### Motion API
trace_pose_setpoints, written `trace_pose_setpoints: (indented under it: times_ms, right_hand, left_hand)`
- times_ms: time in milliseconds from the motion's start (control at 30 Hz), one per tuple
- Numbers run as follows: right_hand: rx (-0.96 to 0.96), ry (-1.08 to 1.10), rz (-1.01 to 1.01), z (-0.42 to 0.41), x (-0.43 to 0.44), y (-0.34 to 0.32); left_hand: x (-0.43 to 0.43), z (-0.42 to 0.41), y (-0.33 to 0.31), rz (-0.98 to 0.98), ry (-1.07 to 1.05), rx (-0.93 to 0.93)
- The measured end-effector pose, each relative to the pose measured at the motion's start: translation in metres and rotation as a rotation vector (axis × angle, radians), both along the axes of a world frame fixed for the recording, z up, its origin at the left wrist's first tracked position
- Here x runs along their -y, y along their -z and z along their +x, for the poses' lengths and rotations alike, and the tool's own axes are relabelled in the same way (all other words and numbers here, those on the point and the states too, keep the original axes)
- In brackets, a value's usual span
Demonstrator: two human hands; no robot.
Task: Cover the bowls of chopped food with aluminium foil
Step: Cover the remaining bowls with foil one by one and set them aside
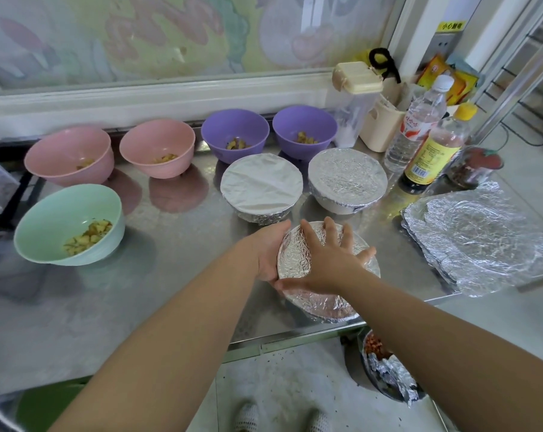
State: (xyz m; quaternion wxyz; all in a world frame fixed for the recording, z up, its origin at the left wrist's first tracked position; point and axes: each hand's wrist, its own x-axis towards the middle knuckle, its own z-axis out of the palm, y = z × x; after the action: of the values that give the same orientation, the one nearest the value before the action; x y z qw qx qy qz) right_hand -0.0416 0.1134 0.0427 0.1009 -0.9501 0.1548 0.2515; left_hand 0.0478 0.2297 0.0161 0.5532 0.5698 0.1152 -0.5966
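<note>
left grip (pixel 268 254) cupped round side of bowl (pixel 321 308) at front edge of surface (pixel 170 291); right grip (pixel 329 260) flat, fingers spread, pressing foil (pixel 295 255) on top. looks thin, light, easily dented or torn. best held low at sides, crimping under rim.

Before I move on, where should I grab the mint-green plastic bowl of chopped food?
The mint-green plastic bowl flares up to a wide open rim with the chopped food low inside, so probably cup its outer wall just under the rim from the near right side, fingers staying outside.
</note>
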Motion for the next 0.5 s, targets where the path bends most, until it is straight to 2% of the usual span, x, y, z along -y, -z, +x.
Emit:
trace_pose_setpoints:
  times_ms: [167, 500]
  right_hand:
    - [-0.001, 0.037, 0.003, 0.001, -0.002, -0.002]
    - [0.008, 0.058, 0.002, -0.004, -0.003, 0.003]
  left_hand:
    - [0.002, -0.004, -0.011, 0.01, 0.045, 0.077]
    - [0.005, -0.004, -0.017, 0.024, 0.128, 0.073]
